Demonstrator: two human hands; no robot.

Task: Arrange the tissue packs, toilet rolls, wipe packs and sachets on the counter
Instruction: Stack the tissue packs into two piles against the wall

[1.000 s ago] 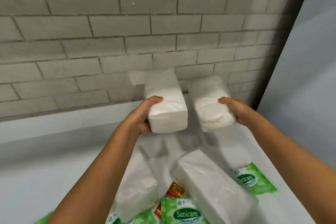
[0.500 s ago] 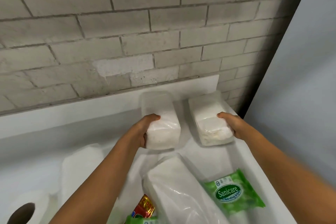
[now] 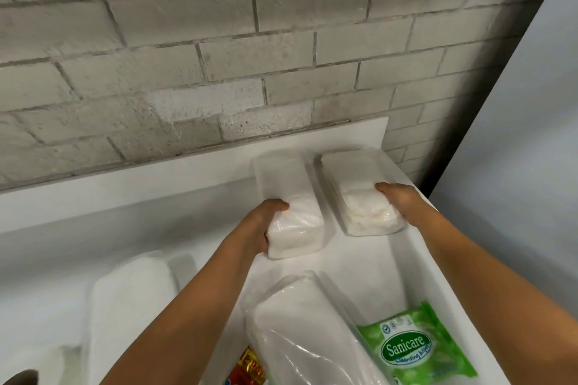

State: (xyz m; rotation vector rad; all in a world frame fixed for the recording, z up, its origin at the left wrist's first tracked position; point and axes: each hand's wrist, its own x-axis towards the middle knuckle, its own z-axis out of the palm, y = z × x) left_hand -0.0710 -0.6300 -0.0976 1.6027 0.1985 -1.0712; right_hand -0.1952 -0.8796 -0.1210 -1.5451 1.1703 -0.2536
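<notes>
Gripping 2 tissue packs, left hand (image 3: 262,225) on left tissue pack (image 3: 291,212), right hand (image 3: 398,201) on right tissue pack (image 3: 359,194), both on counter (image 3: 156,222).

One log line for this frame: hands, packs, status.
left hand: grips left tissue pack | right hand: grips right tissue pack | both on counter, side by side

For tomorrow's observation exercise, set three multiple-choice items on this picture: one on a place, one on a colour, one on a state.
1. Where is the wipe pack?
A. near right of the counter
B. against the wall
C. on the tissue packs

2. What colour is the wipe pack?
A. blue
B. green
C. red

3. What is the left hand doing?
A. hanging free
B. gripping a tissue pack
C. holding a roll

Answers: 1 A, it lies by the right edge, nearest the camera; 2 B, its wrapper is green; 3 B, thumb and fingers clasp the pack's near end.
</notes>
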